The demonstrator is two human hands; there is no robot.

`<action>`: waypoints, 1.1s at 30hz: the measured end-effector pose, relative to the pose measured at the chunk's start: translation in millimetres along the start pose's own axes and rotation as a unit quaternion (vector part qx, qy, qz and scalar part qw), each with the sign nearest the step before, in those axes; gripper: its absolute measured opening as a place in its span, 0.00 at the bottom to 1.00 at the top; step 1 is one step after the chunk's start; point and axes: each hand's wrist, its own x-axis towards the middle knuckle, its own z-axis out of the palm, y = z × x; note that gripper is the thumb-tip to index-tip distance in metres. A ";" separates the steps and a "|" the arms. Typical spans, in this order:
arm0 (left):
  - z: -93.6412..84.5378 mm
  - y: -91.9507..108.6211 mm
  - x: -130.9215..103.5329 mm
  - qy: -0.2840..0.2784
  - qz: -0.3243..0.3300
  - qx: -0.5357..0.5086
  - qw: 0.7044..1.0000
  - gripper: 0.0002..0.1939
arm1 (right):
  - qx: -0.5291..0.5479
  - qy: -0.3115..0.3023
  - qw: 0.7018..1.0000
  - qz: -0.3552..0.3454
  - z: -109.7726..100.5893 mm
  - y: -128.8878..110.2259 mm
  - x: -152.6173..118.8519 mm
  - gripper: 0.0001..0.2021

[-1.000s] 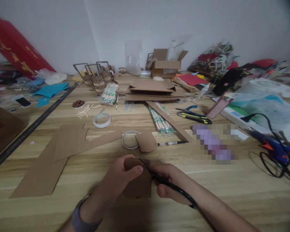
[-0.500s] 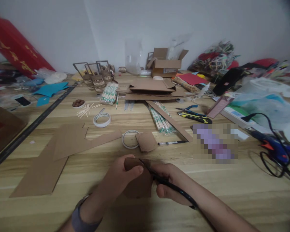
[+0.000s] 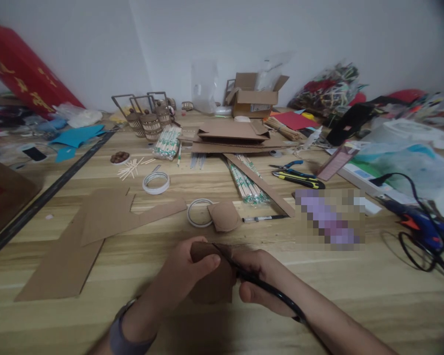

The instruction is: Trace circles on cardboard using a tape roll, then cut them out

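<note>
Small flat piece of brown cardboard [image 3: 212,286] gripped by the left hand [image 3: 181,266], black-handled scissors [image 3: 261,282] at its upper edge

The cardboard piece lies just right of the left hand's palm, above the near part of the pale, wood-grained tabletop [image 3: 126,268]. That hand pinches it near the top, thumb pressed on the facing side and the other fingers mostly hidden behind. The right hand [image 3: 270,271] is closed around the scissors, whose smooth, glossy handle curves back under the palm; a thin dark blade lies against the cardboard, but how far the blades are parted is hard to tell.

Just beyond the hands sit a thin white ring of tape [image 3: 188,215] and a matte brown cardboard square bearing a round shape [image 3: 225,217], the square overlapping the ring's right side. A slim black-and-clear pen [image 3: 259,219] lies beside the square. To the left, two large flat brown cardboard sheets [image 3: 61,266] overlap, the upper one with a long tapering arm; a thicker white tape roll [image 3: 156,190] rests beyond them
</note>
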 end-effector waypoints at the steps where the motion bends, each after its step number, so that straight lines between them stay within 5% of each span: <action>1: 0.0 0.1 -0.1 0.000 0.004 -0.001 1.000 0.13 | 0.002 -0.001 1.000 0.000 0.2 0.1 -0.2 0.34; 33: 0.4 2.4 -2.2 -0.007 -0.006 -0.007 1.000 0.13 | -0.017 0.007 1.000 -0.009 1.0 1.6 -2.8 0.38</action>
